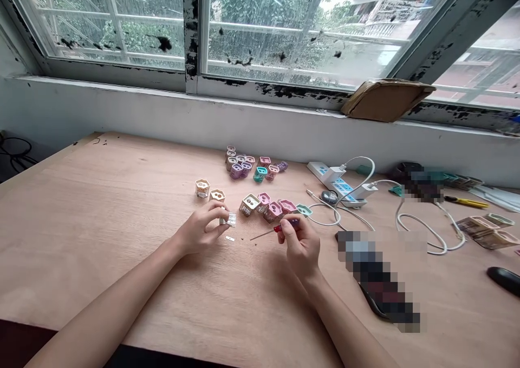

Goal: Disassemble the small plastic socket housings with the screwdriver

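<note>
My left hand (203,227) pinches a small white block-like piece (230,219) between thumb and fingers, just above the table. In my right hand (300,243) is a screwdriver (264,234) with a red and dark handle; its thin shaft points left toward the table. A small flat white strip (229,238) lies below the white piece, and a few tiny dark bits, perhaps screws, lie near the screwdriver's tip. Behind my hands stand small five-sided housings: two orange-rimmed ones (202,188), a cream one (249,204), several pink ones (273,211) and a teal one (303,210).
Farther back sits a cluster of purple, pink and teal housings (246,168). On the right are a power strip (337,184) with white cables (422,230), a blurred-out dark object (377,281), a yellow cutter (467,201), more housings (483,230) and a black mouse-like object (504,280).
</note>
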Motion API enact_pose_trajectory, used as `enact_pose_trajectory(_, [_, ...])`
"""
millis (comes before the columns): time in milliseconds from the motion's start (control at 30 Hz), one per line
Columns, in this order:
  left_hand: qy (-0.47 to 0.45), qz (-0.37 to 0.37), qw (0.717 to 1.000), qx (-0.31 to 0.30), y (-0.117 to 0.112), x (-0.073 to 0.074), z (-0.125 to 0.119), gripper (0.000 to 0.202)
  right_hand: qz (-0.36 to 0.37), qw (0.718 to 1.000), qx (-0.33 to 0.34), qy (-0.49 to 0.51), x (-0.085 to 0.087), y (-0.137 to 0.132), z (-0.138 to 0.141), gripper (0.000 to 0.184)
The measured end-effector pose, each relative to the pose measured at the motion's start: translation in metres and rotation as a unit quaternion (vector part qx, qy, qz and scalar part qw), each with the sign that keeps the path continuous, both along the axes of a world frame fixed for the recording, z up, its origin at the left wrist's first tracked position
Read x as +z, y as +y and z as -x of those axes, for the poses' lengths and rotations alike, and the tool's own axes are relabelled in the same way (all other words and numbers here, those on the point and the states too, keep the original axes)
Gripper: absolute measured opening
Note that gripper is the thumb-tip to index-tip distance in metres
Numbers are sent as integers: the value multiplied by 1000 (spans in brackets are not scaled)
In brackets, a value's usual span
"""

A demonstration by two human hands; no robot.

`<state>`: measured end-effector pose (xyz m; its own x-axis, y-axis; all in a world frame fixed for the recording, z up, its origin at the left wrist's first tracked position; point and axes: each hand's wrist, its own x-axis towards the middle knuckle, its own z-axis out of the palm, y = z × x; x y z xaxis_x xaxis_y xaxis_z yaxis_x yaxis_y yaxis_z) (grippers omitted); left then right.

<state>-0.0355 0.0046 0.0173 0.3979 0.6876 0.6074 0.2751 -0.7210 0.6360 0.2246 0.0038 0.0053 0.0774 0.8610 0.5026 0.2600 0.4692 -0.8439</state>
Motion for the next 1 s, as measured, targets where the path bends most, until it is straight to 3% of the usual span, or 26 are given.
enact_pose_trajectory(200, [0,4,1000,0,0,0,0,5,-12,999,-37,-35,0,1,-5,21])
enact_pose_trajectory(500, [2,1,1000,4,0,-1,0,6,-14,999,-24,-42,-1,1,-3,19])
enact_pose_trajectory(1000, [4,4,1000,2,0,-1,0,4,-35,992,-64,-103,5,1,-7,20])
